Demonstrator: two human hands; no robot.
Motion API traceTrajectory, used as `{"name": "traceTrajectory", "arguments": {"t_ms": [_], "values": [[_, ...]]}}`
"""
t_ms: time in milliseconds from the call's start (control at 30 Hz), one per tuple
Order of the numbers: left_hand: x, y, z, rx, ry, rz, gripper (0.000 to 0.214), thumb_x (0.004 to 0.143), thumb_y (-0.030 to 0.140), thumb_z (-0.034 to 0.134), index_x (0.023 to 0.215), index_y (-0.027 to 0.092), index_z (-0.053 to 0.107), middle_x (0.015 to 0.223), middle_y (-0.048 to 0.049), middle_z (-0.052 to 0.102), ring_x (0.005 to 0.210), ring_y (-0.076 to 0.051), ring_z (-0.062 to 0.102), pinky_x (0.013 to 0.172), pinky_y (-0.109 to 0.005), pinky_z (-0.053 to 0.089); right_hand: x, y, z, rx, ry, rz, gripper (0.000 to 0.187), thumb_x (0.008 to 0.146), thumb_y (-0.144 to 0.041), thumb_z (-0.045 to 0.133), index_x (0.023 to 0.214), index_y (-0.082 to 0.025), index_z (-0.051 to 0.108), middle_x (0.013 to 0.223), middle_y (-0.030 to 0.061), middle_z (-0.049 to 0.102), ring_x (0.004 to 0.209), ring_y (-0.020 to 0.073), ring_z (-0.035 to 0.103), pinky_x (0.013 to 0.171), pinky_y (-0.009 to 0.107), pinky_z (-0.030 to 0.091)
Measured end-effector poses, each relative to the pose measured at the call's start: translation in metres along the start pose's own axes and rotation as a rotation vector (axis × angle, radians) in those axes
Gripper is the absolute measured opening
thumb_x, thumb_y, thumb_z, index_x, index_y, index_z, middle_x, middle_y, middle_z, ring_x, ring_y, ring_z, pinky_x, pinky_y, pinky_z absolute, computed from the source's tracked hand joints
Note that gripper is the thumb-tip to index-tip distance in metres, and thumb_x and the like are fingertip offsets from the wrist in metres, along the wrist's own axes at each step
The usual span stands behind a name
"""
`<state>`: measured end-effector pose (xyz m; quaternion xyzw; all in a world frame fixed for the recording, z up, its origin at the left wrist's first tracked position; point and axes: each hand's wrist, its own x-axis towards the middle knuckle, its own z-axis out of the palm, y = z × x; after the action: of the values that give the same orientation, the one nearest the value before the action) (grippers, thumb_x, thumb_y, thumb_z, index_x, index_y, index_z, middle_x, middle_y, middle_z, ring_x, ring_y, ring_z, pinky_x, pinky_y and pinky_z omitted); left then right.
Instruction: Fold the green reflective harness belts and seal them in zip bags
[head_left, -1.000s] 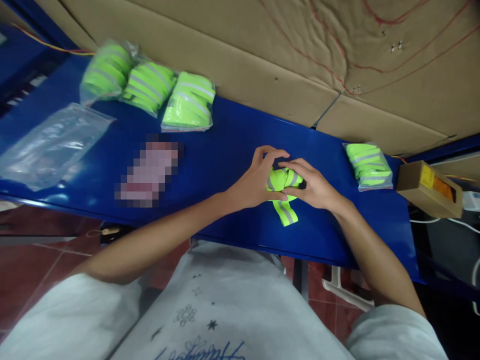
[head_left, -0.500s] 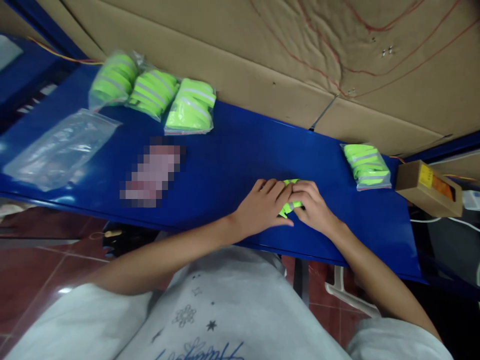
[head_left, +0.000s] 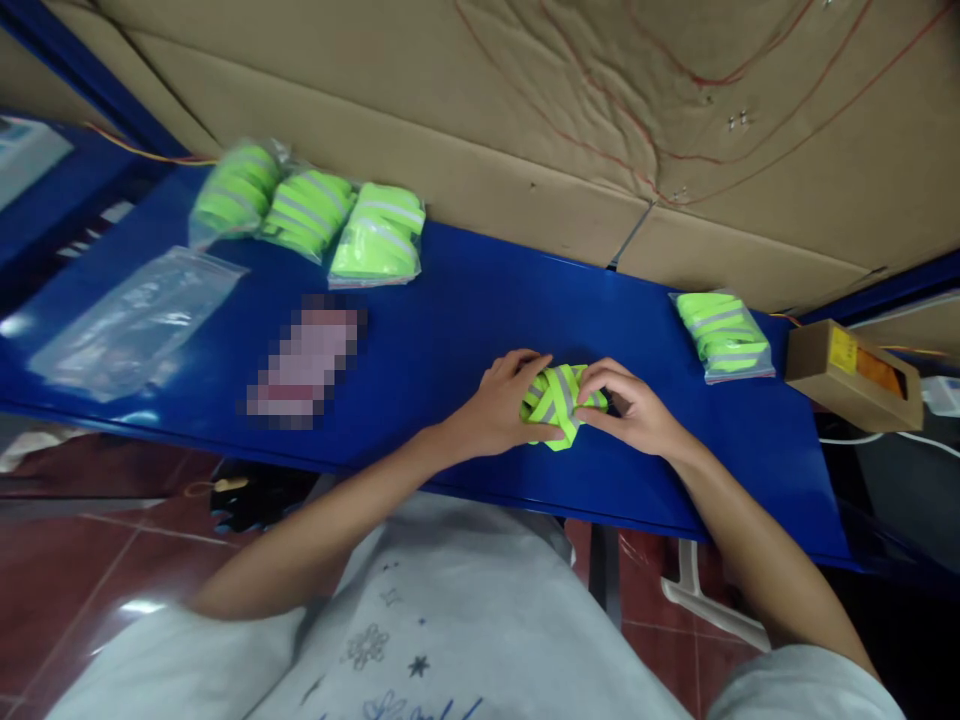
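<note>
Between my hands, over the front part of the blue table (head_left: 465,320), is a folded neon-yellow reflective strap bundle (head_left: 559,400) with grey stripes. My left hand (head_left: 510,405) wraps its left side, thumb along the front and fingers behind. My right hand (head_left: 630,405) pinches its right edge between thumb and fingertips. At the back left stand three clear bags of the same neon strapping: a left bag (head_left: 236,190), a middle bag (head_left: 307,210) and a right bag (head_left: 377,235). One more filled bag (head_left: 724,333) lies to the right of my hands.
Flat clear plastic bags (head_left: 142,320) lie on the table's left. Beside them is a blurred-out pinkish rectangle (head_left: 307,365). A cardboard box (head_left: 855,375) with a yellow label stands at the right end. Brown cardboard sheeting (head_left: 450,120) with red wires rises behind the table.
My hands have moved apart from closely covering the strap bundle, so more of it shows. My left hand has shifted slightly left. The whole view has shifted a little.
</note>
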<state>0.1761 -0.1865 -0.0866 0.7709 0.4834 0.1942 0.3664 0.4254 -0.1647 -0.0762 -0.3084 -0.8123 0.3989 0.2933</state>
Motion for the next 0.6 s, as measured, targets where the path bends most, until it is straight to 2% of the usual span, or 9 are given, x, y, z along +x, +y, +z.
{"name": "traceTrajectory", "arguments": {"t_ms": [67,133,167,233,300,333,400,500,600], "values": [[0.002,0.002,0.005,0.066,0.025,0.0,0.09,0.072,0.053,0.088,0.146,0.021,0.047,0.153,-0.0166,0.044,0.141,-0.039,0.043,0.116,-0.061,0.038,0.001,0.0,0.002,0.016,-0.007,0.016,0.016,0.091,-0.022,0.074,0.101,-0.027,0.063,0.107,0.0034,0.058,0.105,0.0186,0.062,0.096,0.038,0.053],[0.004,0.004,0.011,0.112,0.069,0.023,0.084,0.073,0.05,0.089,0.141,0.021,0.049,0.146,-0.0157,0.052,0.134,-0.039,0.049,0.11,-0.061,0.043,0.001,-0.001,0.003,-0.05,0.032,0.025,0.023,0.09,-0.02,0.072,0.107,-0.028,0.059,0.117,0.0051,0.056,0.116,0.0211,0.06,0.103,0.042,0.052],[0.004,0.004,0.013,0.121,0.086,0.037,0.083,0.073,0.048,0.089,0.14,0.02,0.048,0.143,-0.0152,0.054,0.132,-0.038,0.051,0.109,-0.06,0.045,0.0,-0.002,0.004,-0.112,0.055,0.03,0.031,0.089,-0.018,0.071,0.114,-0.03,0.057,0.128,0.007,0.053,0.127,0.0237,0.055,0.11,0.045,0.048],[0.003,0.004,0.017,0.122,0.097,0.071,0.083,0.074,0.042,0.09,0.141,0.021,0.046,0.141,-0.0139,0.056,0.129,-0.035,0.054,0.108,-0.056,0.047,0.001,-0.001,0.004,-0.229,0.066,0.058,0.059,0.083,-0.019,0.075,0.136,-0.032,0.05,0.154,0.0101,0.036,0.152,0.0301,0.034,0.122,0.053,0.036],[0.002,0.004,0.019,0.153,0.102,0.145,0.084,0.075,0.037,0.091,0.142,0.021,0.044,0.141,-0.0139,0.055,0.127,-0.032,0.056,0.107,-0.051,0.05,0.001,0.004,0.001,-0.233,0.008,0.13,0.088,0.077,-0.024,0.081,0.152,-0.034,0.036,0.169,0.0098,0.017,0.16,0.0342,0.016,0.127,0.057,0.027],[0.001,0.004,0.02,0.191,0.115,0.2,0.084,0.075,0.036,0.091,0.142,0.021,0.044,0.142,-0.0148,0.053,0.126,-0.031,0.057,0.106,-0.049,0.052,0.0,0.006,-0.001,-0.185,-0.027,0.176,0.096,0.076,-0.027,0.084,0.156,-0.034,0.032,0.171,0.0096,0.016,0.161,0.035,0.016,0.128,0.058,0.026],[-0.002,0.004,0.022,0.309,0.162,0.322,0.079,0.077,0.038,0.089,0.14,0.019,0.046,0.141,-0.0167,0.053,0.125,-0.031,0.058,0.104,-0.046,0.055,-0.002,0.011,-0.003,-0.045,-0.073,0.25,0.097,0.075,-0.033,0.086,0.157,-0.035,0.032,0.17,0.0091,0.025,0.158,0.0343,0.026,0.127,0.056,0.029],[-0.004,0.005,0.025,0.497,0.221,0.467,0.067,0.085,0.045,0.082,0.139,0.021,0.05,0.139,-0.0167,0.052,0.123,-0.03,0.059,0.097,-0.04,0.058,-0.009,0.013,-0.001,0.129,-0.079,0.289,0.081,0.08,-0.032,0.083,0.15,-0.034,0.043,0.162,0.0067,0.043,0.149,0.0308,0.044,0.12,0.048,0.041],[-0.005,0.003,0.027,0.602,0.248,0.517,0.057,0.094,0.06,0.064,0.141,0.029,0.052,0.142,-0.0144,0.051,0.109,-0.025,0.064,0.077,-0.031,0.059,-0.016,0.012,0.005,0.143,-0.015,0.327,0.069,0.081,-0.031,0.082,0.143,-0.034,0.05,0.14,0.0055,0.063,0.122,0.0261,0.066,0.098,0.037,0.057]]}}
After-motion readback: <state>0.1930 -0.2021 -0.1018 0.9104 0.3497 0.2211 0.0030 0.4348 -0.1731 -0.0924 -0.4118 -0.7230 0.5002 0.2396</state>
